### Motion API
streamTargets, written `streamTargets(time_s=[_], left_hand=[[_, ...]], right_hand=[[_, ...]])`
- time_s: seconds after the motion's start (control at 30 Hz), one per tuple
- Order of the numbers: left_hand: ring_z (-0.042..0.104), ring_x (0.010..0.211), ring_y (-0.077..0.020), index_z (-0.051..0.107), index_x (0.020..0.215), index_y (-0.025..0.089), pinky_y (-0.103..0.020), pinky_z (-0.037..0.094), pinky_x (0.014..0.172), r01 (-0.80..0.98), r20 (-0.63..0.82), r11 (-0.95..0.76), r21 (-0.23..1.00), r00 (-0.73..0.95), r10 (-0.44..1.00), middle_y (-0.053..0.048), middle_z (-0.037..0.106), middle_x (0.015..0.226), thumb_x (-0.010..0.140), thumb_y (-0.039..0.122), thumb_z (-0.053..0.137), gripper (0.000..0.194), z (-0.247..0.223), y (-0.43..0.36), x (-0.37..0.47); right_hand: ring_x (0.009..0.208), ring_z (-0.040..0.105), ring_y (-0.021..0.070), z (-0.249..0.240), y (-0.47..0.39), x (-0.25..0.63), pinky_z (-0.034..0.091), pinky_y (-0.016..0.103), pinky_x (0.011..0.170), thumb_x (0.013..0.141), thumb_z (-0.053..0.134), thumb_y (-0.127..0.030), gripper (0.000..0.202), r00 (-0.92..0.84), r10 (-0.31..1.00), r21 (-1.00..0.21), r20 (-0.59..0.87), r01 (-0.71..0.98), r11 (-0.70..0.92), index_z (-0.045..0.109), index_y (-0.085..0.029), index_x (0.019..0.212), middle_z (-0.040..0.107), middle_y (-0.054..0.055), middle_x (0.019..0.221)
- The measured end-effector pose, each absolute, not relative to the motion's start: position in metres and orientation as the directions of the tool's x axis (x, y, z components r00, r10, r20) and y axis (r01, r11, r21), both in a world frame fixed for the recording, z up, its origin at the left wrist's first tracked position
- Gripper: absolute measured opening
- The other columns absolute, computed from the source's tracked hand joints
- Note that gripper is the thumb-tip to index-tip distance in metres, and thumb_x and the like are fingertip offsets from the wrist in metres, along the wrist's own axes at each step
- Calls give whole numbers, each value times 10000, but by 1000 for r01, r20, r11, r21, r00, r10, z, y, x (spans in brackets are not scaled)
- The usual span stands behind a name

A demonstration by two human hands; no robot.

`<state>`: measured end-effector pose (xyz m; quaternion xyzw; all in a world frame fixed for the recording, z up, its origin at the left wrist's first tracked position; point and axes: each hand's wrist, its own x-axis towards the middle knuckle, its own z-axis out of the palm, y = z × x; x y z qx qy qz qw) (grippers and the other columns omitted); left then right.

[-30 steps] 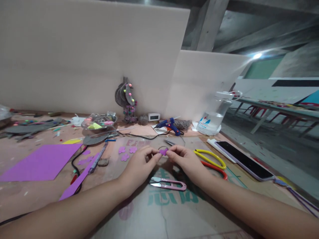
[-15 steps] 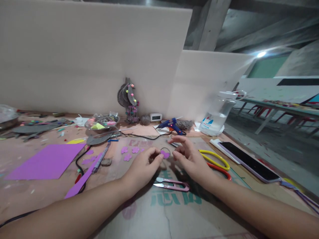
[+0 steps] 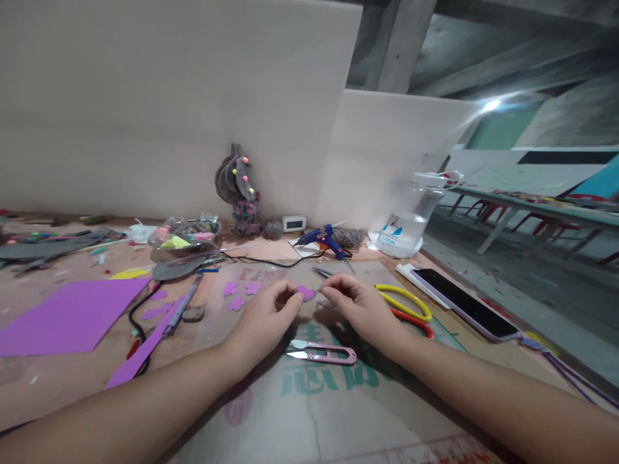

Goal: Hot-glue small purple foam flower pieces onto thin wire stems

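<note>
Between thumb and forefinger, my left hand (image 3: 271, 316) pinches a small purple flower piece (image 3: 306, 293). Just right of it, the fingertips of my right hand (image 3: 362, 306) are pressed together beside a thin dark strand at the flower's edge; whether they grip its end is too small to tell. Pink thread snips (image 3: 333, 354) lie on the board below my hands. Several cut purple flowers (image 3: 252, 287) rest left of my left hand. Scissors with yellow and red handles (image 3: 409, 303) lie beside my right hand, partly behind it.
Purple sheet (image 3: 72, 316), pen (image 3: 184, 306) and stone (image 3: 193, 314) lie left. A bowl of bits (image 3: 186, 235), grey ornament (image 3: 236, 187), small clock (image 3: 293, 223), blue glue gun (image 3: 325, 240) and water bottle (image 3: 409, 219) stand behind. A phone (image 3: 467, 303) lies right.
My right fingers have closed together and come nearer the purple flower piece. The loop of strand above the flower no longer shows. The whole view has shifted slightly, moving things left.
</note>
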<state>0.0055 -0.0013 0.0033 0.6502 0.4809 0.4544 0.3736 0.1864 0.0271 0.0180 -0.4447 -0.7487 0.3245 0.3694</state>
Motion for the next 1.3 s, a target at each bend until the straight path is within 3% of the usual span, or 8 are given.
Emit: streamTargets(time_s=[0.1, 0.23, 0.33, 0.6, 0.7, 1.0, 1.17, 1.3], left_hand=[[551, 711, -154, 560, 783, 184, -259, 404, 652, 288, 236, -254, 923, 98, 967, 10, 584, 734, 856, 358, 485, 203, 1, 0, 5], [535, 699, -153, 554, 783, 183, -254, 392, 637, 276, 252, -265, 924, 82, 964, 9, 576, 735, 855, 358, 485, 202, -1, 2, 5], [520, 692, -148, 541, 774, 186, -250, 383, 630, 274, 263, -274, 922, 80, 962, 11, 571, 734, 858, 359, 480, 202, -2, 3, 4], [538, 721, -157, 562, 821, 186, -257, 386, 649, 308, 237, -254, 917, 93, 967, 4, 599, 767, 863, 353, 467, 196, 0, 2, 4], [545, 728, -159, 558, 796, 182, -258, 390, 663, 299, 239, -255, 920, 89, 967, 5, 586, 747, 859, 340, 468, 192, 1, 1, 5], [542, 729, -154, 568, 791, 174, -258, 391, 670, 265, 228, -242, 933, 85, 970, 2, 581, 746, 843, 302, 476, 166, 2, 3, 6], [555, 739, -158, 573, 796, 180, -258, 400, 669, 260, 212, -227, 939, 83, 974, -2, 595, 760, 835, 304, 481, 159, 1, 3, 6], [555, 731, -156, 578, 802, 183, -258, 399, 663, 264, 209, -226, 938, 94, 973, 0, 597, 757, 840, 305, 467, 169, 4, 2, 5]], right_hand=[[617, 505, 129, 19, 23, 188, 382, 245, 560, 883, 472, -359, 227, -356, 879, -765, 316, 452, 458, 558, -188, 762, 543, -5, 672], [738, 522, 165, 19, 16, 189, 405, 293, 693, 883, 492, -326, 221, -511, 717, -539, 474, 476, 695, 557, -189, 721, 569, 30, 735], [839, 517, 192, 23, 14, 190, 397, 327, 765, 881, 506, -332, 188, -591, 640, -413, 491, 489, 768, 570, -191, 774, 582, 57, 840], [682, 495, 156, 35, 52, 208, 400, 282, 620, 857, 518, -336, 163, -241, 764, -497, 599, 636, 591, 471, -200, 781, 524, 14, 742], [760, 546, 180, 32, 76, 223, 450, 322, 694, 828, 535, -339, 169, -213, 798, -537, 563, 640, 549, 518, -190, 907, 566, 38, 831], [1052, 604, 277, 17, 148, 239, 478, 419, 925, 740, 615, -341, 511, -243, 917, -638, 317, 660, 395, 527, -161, 1210, 604, 141, 1197], [956, 659, 235, 19, 179, 219, 526, 320, 823, 764, 610, -368, 421, -267, 937, -576, 227, 739, 350, 602, -158, 1128, 676, 93, 1109], [851, 672, 274, 20, 192, 202, 525, 338, 721, 715, 659, -379, 376, -196, 954, -528, 225, 799, 289, 650, -115, 982, 716, 121, 934]])
